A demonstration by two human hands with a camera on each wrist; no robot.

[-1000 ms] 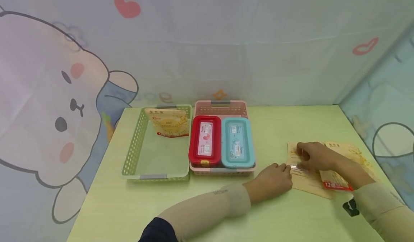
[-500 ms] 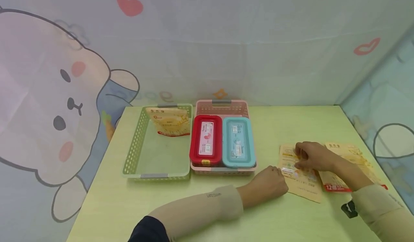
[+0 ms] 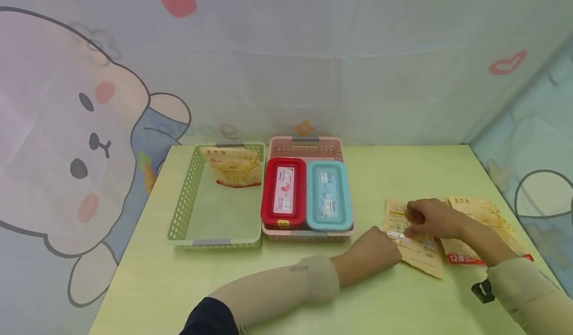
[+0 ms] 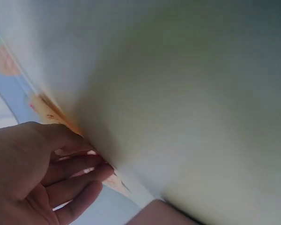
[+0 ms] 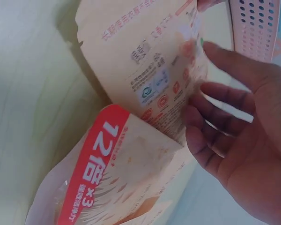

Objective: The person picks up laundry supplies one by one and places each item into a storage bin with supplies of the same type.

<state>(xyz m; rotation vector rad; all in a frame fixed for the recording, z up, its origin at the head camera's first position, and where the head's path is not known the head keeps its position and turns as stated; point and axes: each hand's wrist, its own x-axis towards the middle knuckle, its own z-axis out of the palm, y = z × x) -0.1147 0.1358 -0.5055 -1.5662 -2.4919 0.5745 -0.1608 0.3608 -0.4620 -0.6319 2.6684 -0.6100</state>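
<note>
A beige stand-up pouch [image 3: 418, 255] lies on the table at the right, its small-print side up. My left hand [image 3: 373, 253] pinches its left edge; in the left wrist view, thumb and fingertips meet at that edge. Over the same pouch is my right hand [image 3: 436, 219], thumb and fingers bowed apart, fingertips right at its surface in the right wrist view. Just right of it lies a second beige pouch [image 3: 488, 215] with a red strip [image 5: 96, 164] along its bottom, partly covered by my right wrist.
A green basket [image 3: 215, 215] at the left holds a similar pouch [image 3: 237, 168] leaning at its back. Beside it, a pink basket [image 3: 306, 150] carries a red-lidded box [image 3: 283, 193] and a light-blue-lidded box [image 3: 330, 195]. A printed cloth [image 3: 403, 76] hangs behind the table.
The pouch in my left hand has slid a little left, uncovering more of the second pouch. My right hand has barely moved, its thumb and fingers slightly wider apart.
</note>
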